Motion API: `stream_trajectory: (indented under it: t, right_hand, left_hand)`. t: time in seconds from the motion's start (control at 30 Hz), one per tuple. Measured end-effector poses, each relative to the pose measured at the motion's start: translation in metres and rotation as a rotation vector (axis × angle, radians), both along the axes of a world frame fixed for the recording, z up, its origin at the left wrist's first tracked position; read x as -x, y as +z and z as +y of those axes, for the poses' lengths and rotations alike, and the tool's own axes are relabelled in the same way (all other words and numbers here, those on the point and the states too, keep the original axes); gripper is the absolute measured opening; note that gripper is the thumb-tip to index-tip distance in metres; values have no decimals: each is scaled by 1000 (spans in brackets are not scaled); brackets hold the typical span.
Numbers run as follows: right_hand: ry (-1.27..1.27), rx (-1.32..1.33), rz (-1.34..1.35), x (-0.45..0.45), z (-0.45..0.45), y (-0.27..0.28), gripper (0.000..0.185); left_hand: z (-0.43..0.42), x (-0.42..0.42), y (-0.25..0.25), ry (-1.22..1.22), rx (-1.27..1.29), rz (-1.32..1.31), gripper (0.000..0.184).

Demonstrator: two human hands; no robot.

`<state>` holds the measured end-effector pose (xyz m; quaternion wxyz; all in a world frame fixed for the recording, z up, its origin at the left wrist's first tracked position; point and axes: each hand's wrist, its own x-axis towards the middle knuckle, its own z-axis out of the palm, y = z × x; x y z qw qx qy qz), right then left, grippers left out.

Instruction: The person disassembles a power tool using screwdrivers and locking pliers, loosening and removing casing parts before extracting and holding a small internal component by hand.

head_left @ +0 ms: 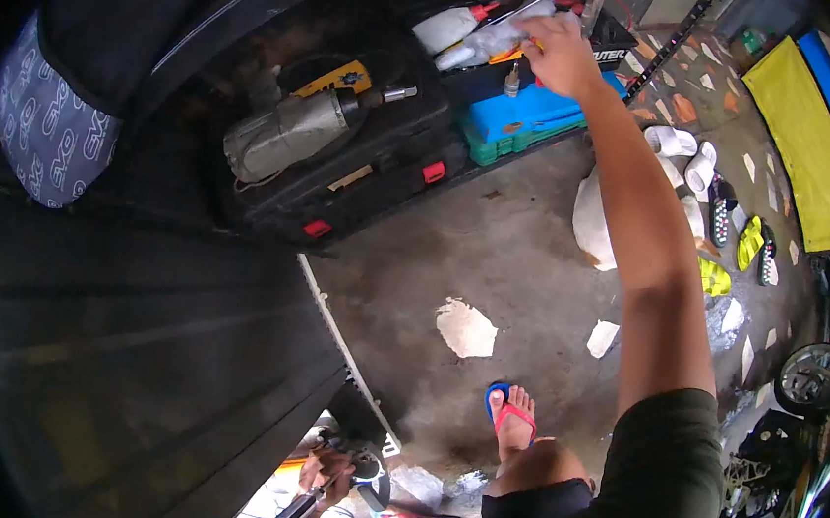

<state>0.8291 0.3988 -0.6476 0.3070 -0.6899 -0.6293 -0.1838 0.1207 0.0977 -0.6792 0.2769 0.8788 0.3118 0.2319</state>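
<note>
My right arm stretches up to a black tray of small items at the top. There my right hand hovers at a clear plastic bag, fingers bent and slightly apart, with no held item visible. Beside it lie a white bottle with a red tip and a blue case on a green one. Low in the view, my left hand is closed around a tool with a black and silver handle; its far end is unclear.
A grey impact wrench rests on a black case. Dark panels fill the left side. Slippers and a yellow mat lie right. A wheel stands at the right edge. My foot is on the floor.
</note>
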Motion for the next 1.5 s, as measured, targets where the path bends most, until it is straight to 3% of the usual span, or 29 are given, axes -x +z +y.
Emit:
stream_trajectory:
  t: [0.2,0.23,0.33,0.43,0.53,0.57,0.67,0.7,0.8,0.9,1.0,1.1,1.2,1.23,1.33,1.4,1.47,1.5]
  right_hand:
    - [-221,185,-131,11,-17,-5,36]
    - [-203,92,-246,13,-16,-1,26]
    - [-222,206,-230,29,-17,32,29]
    - [-173,-157,-143,31,-1,45,33]
    - [-57,-240,-16,16,37,52,34]
    - [-94,-85,28,-11,57,37,45]
    - [-177,69,-101,-71,110,-22,51]
    - [-338,432,67,-30,98,17,55]
    - [-500,578,250,-1,103,46,34]
    - [-451,460,144,-26,116,17,32]
    - [-287,106,76,-22,92,7,27]
    - [-256,-274,90,-9,75,21,27]
    - [-280,-481,110,8,50,66,37]
    - [-76,-686,97,25,30,91,32]
    - [-67,-583,109,60,-47,118,24]
    - [104,-468,407,99,-95,114,25]
    - [135,-373,550,127,-135,95,21]
    - [89,-310,639,146,-156,88,22]
  left_hand:
    - [6,-12,-2,-9,-56,-189,23]
    - [5,-9,0,-23,-84,-147,26]
    - [4,-11,5,-22,-48,-134,28]
    - [8,-11,10,-46,-47,-93,30]
    - [5,-7,5,-61,-13,-111,31]
    - [5,-7,5,-56,-11,-111,31]
    - [6,-5,3,-49,-28,-92,31]
    - [6,-3,1,-51,-36,-81,31]
    - [3,-1,-5,0,10,-108,30]
    - [10,-5,5,-47,13,-27,28]
    - [8,-7,1,-33,10,-119,26]
    - [13,-15,14,-57,27,-37,25]
    - [5,-8,4,-27,-94,-76,25]
    - [12,-17,15,-45,-47,-85,28]
    - [6,-10,0,-35,-37,-136,31]
    - [5,-9,-2,-21,-41,-111,25]
    - [9,-8,7,-106,-56,65,24]
    - [5,12,-23,-175,-286,214,21]
